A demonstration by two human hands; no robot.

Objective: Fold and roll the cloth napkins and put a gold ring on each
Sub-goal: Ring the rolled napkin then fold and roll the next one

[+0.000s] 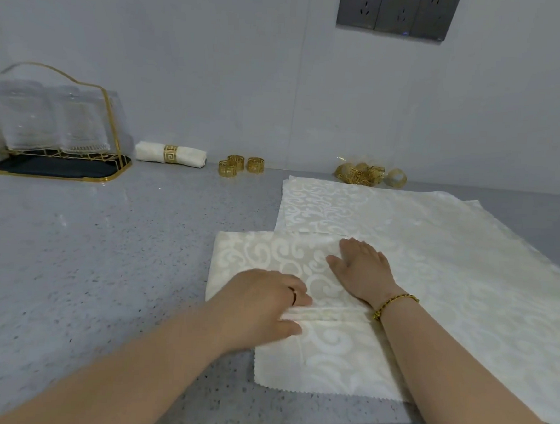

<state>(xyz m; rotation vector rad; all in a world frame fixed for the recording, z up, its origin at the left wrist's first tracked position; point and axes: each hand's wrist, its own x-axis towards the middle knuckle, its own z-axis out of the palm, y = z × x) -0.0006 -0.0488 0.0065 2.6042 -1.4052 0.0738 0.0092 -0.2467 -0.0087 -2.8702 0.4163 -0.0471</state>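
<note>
Pressing flat on the folded napkin (263,253), the right hand (363,269) lies with straight, relaxed fingers, tips pointing away and left. The napkin lies on the speckled countertop (106,250) under both hands. Its long axis runs from the zigzag-cut near edge, behind the wrists, to a far edge just past the right fingertips, leaning left. A raised fold ridge (335,312) crosses it sideways, starting between the left hand's (259,309) fingers and thumb. That hand is blurred, so I cannot tell whether it pinches or only presses. The napkin's right edge is hidden under the right forearm and blends into the flat napkin stack (465,272). Far beyond the fingertips lie a ringed rolled napkin (190,155), pointing sideways, and loose gold rings (240,166).
</note>
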